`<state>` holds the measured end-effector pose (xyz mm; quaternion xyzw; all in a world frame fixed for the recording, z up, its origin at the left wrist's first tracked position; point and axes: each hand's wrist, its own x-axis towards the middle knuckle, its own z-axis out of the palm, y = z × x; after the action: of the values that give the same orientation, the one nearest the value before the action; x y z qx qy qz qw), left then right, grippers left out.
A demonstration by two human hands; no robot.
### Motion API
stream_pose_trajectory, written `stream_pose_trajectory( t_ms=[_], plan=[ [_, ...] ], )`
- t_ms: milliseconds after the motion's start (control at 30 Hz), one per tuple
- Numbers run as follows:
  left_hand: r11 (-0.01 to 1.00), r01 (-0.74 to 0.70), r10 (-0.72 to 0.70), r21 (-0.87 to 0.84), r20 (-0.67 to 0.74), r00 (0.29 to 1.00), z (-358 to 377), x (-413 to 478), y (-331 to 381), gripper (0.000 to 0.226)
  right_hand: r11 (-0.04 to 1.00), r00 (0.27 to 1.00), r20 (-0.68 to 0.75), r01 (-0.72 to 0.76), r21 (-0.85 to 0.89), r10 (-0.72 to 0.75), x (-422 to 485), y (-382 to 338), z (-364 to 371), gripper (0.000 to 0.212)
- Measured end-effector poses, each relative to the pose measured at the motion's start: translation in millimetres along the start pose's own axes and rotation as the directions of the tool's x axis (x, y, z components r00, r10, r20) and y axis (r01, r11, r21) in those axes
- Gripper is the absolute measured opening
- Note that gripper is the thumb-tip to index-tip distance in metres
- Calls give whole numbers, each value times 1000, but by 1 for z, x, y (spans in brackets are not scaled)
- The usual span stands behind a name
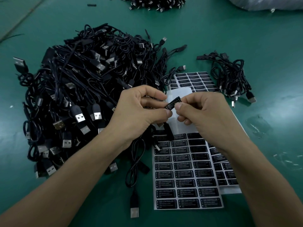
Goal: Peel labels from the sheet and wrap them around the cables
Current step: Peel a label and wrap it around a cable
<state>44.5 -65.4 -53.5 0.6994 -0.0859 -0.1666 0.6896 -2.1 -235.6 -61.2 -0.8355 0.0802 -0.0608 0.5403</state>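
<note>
label (pixel 173 103) between thumbs (pixel 179 106) and forefingers (pixel 161 96)

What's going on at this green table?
A person is labelling black USB cables. The left hand and right hand both pinch one black label above the label sheet, whose upper part is bare backing. One cable trails from under the left hand. A big cable pile lies to the left, a smaller bunch to the right.

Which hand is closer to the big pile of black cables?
Left. The left hand is at the edge of the big pile; the right hand is farther away, above the label sheet. Both pinch one label.
</note>
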Motion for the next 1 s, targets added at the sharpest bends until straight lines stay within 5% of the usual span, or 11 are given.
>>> stream_pose_trajectory(
  t_ms=[1000],
  plan=[
    [999,25,-25,-36,-21,999,3,0,0,24,983,981,-170,67,-169,-96,-11,-14,5,20]
  ],
)
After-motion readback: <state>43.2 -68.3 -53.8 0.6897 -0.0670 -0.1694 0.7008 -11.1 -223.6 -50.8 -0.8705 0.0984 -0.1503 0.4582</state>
